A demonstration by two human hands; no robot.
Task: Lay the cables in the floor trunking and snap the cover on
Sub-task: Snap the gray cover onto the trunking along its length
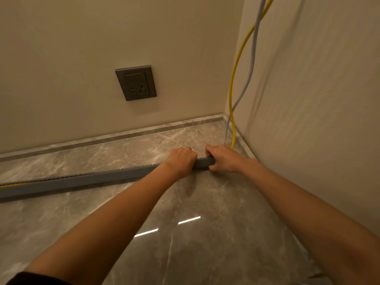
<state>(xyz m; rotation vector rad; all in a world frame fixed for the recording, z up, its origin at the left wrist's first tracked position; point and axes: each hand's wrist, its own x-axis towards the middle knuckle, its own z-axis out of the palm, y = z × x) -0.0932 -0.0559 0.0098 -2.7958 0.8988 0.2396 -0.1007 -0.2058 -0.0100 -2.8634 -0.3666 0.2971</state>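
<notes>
Polished marble floor [205, 202] carries grey trunking [82, 179] running toward the corner. Left hand [182, 160] and right hand [223, 158] both curl closed on its end (side by side). Yellow cable [236, 64] and grey cable [249, 68] drop down the wall there.

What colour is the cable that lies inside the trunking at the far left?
Yellow. The cable shows in the open trunking, in the head view.

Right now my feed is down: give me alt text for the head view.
Both hands, left hand and right hand, grip the corner end of a grey floor trunking lying on the marble floor. A yellow cable and grey cable drop down the wall corner; a grey wall socket sits left.
</notes>
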